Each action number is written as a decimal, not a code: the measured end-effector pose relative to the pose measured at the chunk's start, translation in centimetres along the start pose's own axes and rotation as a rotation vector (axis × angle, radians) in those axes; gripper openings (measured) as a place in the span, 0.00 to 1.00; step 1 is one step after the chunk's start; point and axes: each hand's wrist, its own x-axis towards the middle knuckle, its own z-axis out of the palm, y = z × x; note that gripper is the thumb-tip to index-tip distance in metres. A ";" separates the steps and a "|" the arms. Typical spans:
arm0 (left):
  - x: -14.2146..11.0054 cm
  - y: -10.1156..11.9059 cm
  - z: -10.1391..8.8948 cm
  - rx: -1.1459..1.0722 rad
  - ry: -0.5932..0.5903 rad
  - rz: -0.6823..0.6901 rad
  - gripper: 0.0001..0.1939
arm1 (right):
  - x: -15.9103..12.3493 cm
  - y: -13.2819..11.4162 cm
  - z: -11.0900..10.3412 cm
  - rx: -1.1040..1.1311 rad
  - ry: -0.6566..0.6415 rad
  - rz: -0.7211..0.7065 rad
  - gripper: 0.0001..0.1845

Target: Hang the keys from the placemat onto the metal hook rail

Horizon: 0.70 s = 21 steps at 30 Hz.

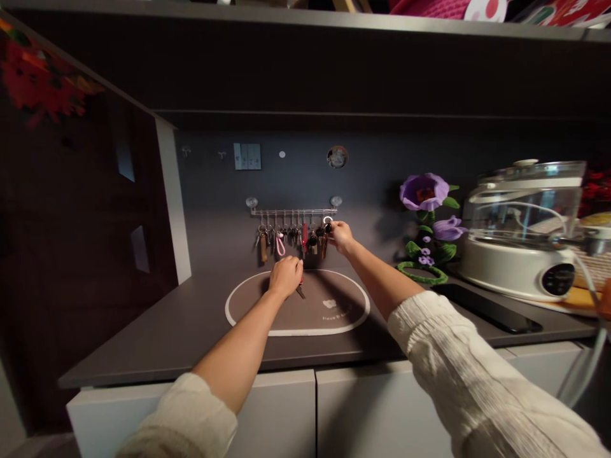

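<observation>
So the keys (300,292) are held over the mat (286,318), gripped in the curled left hand (286,277), with red and metal bits poking out. At the rack (293,212), a dark fob (328,228) by a white ring seems pinched in the right hand (341,237); how firmly can't be told. More bunches (264,247) are hung alongside. Both lots are probably light, stiff metal, a bit slippery and jangly, nothing fragile; best grabbed by the ring or fob, since loose blades would likely swing and snag. The mat looks thin and soft-ish, pale-rimmed, and is laid flat on a dark counter (167,331) over white cupboards (277,413). Off to the right, a purple flower (424,191), a phone (487,308) and a clear-topped appliance (506,261) are parked under a dark shelf (305,70), all pretty dimly lit
</observation>
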 end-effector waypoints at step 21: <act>0.3 -0.2 -0.2 0.054 0.034 -0.047 0.18 | 3.0 2.1 0.8 -0.059 0.130 0.005 0.10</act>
